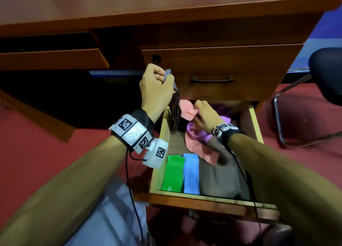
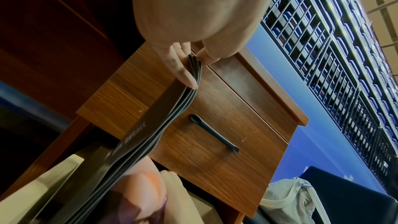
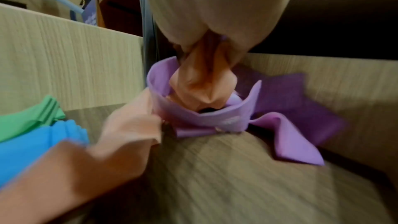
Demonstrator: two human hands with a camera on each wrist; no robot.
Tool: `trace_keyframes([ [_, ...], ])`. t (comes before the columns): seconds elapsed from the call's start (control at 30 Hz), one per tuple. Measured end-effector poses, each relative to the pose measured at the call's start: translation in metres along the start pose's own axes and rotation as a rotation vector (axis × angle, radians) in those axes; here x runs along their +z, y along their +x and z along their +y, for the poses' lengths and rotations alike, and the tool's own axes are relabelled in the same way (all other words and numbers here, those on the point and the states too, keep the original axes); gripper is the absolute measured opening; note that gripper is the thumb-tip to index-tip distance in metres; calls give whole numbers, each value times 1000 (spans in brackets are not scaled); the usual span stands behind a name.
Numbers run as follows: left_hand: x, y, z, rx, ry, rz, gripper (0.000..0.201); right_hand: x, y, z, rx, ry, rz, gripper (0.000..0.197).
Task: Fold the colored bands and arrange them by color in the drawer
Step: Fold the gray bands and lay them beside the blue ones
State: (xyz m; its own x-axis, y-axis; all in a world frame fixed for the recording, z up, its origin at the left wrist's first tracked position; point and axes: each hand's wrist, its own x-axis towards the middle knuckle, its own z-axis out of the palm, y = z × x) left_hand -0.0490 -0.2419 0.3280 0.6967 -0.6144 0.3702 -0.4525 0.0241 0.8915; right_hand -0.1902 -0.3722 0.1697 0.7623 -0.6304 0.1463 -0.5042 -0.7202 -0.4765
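My left hand (image 1: pixel 157 82) grips several black bands (image 1: pixel 175 105) by their top ends above the open drawer's (image 1: pixel 255 119) left rear corner; they hang down into it. In the left wrist view the fingers (image 2: pixel 183 67) pinch the black bands (image 2: pixel 155 125). My right hand (image 1: pixel 205 114) holds a bunched pink band (image 1: pixel 188 110) inside the drawer, tangled with a purple band (image 1: pixel 196 132). The right wrist view shows the pink band (image 3: pixel 200 81) running through a loop of the purple band (image 3: pixel 193 113). A folded green band (image 1: pixel 173 173) and a folded blue band (image 1: pixel 191 173) lie side by side at the drawer's front left.
A shut drawer with a black handle (image 1: pixel 211 80) sits directly above the open one. The desk top (image 1: pixel 166 8) overhangs it. A black chair with a metal frame (image 1: pixel 288 116) stands at the right on red carpet. Cables run along both wrists.
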Motion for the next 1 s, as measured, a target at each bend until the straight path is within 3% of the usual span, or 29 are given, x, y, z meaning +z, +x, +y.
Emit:
trace_keyframes([
  [0.1,-4,-2,3,5,-12,6,8,-1,-15,3,-127,-75,-65,33],
  [0.13,-5,-2,4,-1,-16,12,9,-1,-22,6,-59,-187,-132,41],
  [0.2,-8,-4,6,-17,-30,24,10,-6,-39,15,228,-413,-286,57],
  [0.27,-8,-3,7,-12,-32,34,10,-11,-48,19,438,-457,-420,58],
  [0.4,-5,-4,7,-28,-35,28,11,-31,-55,11,476,-341,-561,54],
  [0.47,-2,-6,8,-36,-35,24,12,-42,-56,3,467,-364,-481,48],
  [0.53,-1,-8,8,-41,-46,25,13,-44,-56,-1,393,-396,-351,43],
  [0.63,1,-9,8,-41,-52,19,11,-35,-52,-9,259,-396,-282,32],
  [0.7,4,-10,9,-22,-41,9,11,-25,-46,-9,319,-311,-222,38],
  [0.83,9,-10,7,-28,-32,-21,11,-7,-32,-2,594,-36,-163,74],
  [0.9,10,-8,4,-26,-9,-36,7,0,-28,2,670,16,-151,63],
  [1.0,10,-6,-1,-32,-4,-51,6,3,-27,0,646,-33,-91,47],
])
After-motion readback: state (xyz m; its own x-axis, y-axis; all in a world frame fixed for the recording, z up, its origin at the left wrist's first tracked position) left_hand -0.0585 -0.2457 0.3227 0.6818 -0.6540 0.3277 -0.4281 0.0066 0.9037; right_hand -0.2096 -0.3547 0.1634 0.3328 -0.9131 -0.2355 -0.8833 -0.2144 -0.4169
